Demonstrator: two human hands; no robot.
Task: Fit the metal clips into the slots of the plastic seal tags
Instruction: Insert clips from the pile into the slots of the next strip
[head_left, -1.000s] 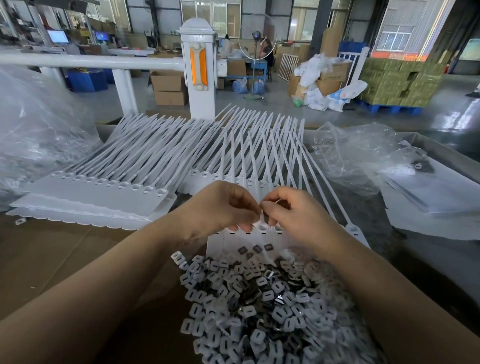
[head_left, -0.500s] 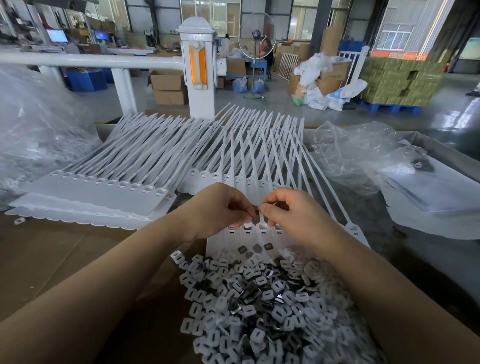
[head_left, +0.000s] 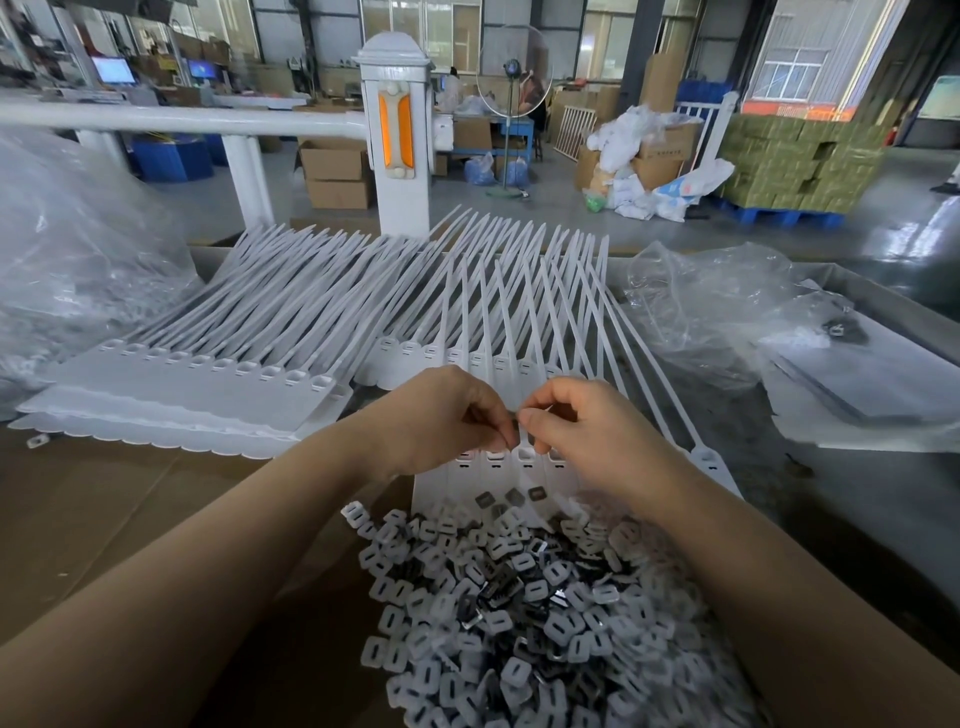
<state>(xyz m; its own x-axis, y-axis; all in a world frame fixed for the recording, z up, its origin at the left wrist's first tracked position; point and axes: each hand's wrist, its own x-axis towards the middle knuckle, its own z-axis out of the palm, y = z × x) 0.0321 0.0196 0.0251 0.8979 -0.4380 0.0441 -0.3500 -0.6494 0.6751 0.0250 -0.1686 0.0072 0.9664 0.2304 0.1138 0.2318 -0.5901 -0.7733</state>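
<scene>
A strip of joined white plastic seal tags (head_left: 524, 470) lies in front of me, its slotted heads just under my fingers and its long tails fanning away. My left hand (head_left: 447, 415) and my right hand (head_left: 582, 426) meet fingertip to fingertip above the slots, fingers curled, pinching something small and dark that looks like a metal clip; it is mostly hidden. Three dark metal clips (head_left: 511, 498) lie loose on the strip's flat part. A heap of metal clips and white plastic caps (head_left: 524, 613) lies close to me between my forearms.
A stack of white seal tag strips (head_left: 197, 384) sits to the left on brown cardboard (head_left: 104, 519). Clear plastic bags (head_left: 727, 312) lie right, another bulges at far left (head_left: 67, 260). A white post with an orange reflector (head_left: 396, 135) stands behind the table.
Both hands have risen slightly off the tag heads and stay pinched together. The strip and the heap have not moved.
</scene>
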